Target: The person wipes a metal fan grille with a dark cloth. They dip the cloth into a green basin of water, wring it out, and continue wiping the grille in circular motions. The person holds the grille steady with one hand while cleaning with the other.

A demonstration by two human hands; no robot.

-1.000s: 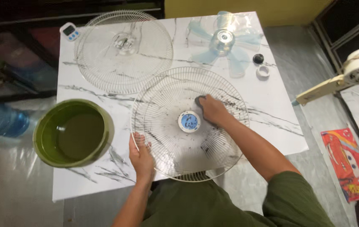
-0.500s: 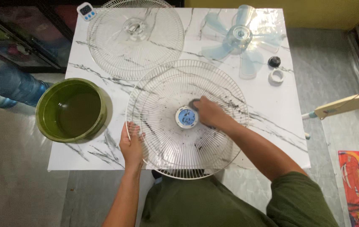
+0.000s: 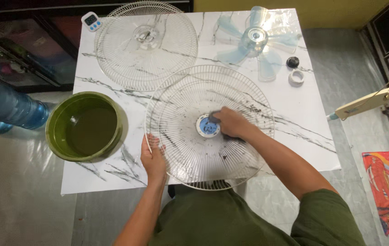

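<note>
Mid-scrub: left hand (image 3: 152, 159) grips the wire fan guard (image 3: 210, 126) rim at frame centre, right hand (image 3: 231, 123) closed on a dark sponge (image 3: 214, 118) by its blue hub (image 3: 207, 125); black grime remains across the wires.

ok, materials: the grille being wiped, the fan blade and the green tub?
Front grille: looks like thin metal wire, pale coated, going by the fine radial spokes and ring; plastic can't be ruled out. The left hand grips its rim. Fan blade: translucent pale blue plastic, the marbled tabletop shows through it. Green tub: likely glossy moulded plastic, with soft highlights on its rim.
</note>
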